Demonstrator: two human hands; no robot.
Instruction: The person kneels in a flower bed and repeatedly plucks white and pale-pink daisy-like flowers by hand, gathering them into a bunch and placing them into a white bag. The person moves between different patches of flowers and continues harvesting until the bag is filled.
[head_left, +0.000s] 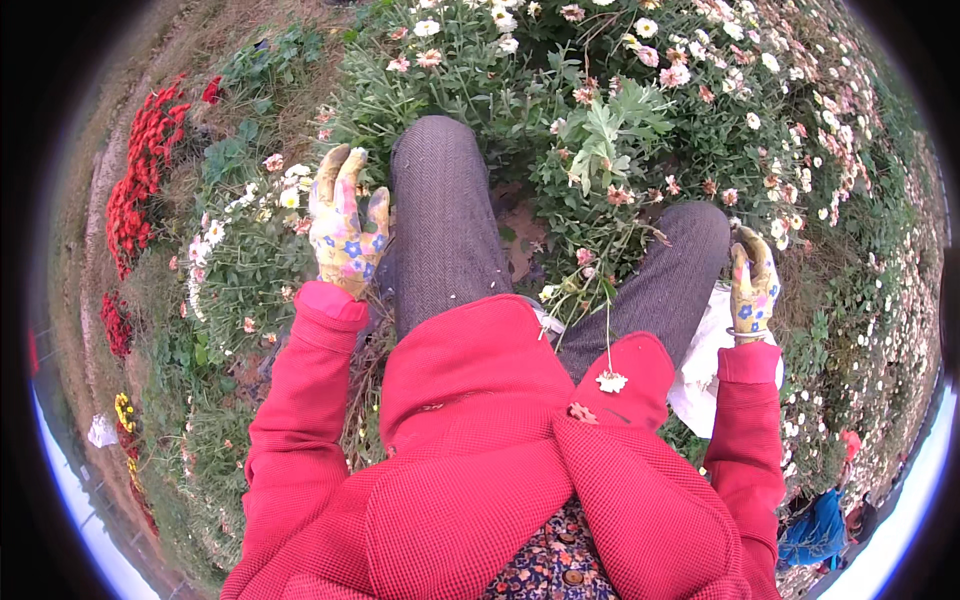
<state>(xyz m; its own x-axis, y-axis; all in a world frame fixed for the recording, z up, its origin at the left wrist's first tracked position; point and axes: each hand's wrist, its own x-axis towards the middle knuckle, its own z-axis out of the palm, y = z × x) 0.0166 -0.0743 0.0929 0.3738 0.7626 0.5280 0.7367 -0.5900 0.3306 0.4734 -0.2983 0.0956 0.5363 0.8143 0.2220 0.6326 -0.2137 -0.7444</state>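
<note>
My left hand (349, 217), in a yellowish glove with a blue and pink flower print, hangs beside my left knee, thumb and fingers apart. White and pink chrysanthemum-like flowers (289, 196) grow just left of it. A pale spot shows at one fingertip; whether it is a petal or the glove is unclear. My right hand (754, 281), gloved alike, is beside my right knee with curled fingers. Something small and pale is at its fingertips, too small to make out. White sheet-like material (701, 375) lies beside that forearm. A white flower (611, 382) on a bent stem rests on my red coat.
Dense flowering plants (517, 90) stand before my knees, and one leafy shoot (600, 142) rises between them. Bright red flowers (146, 172) line the left, beside a dirt path (101, 195). Far right, a blue object (814, 532) lies among the plants.
</note>
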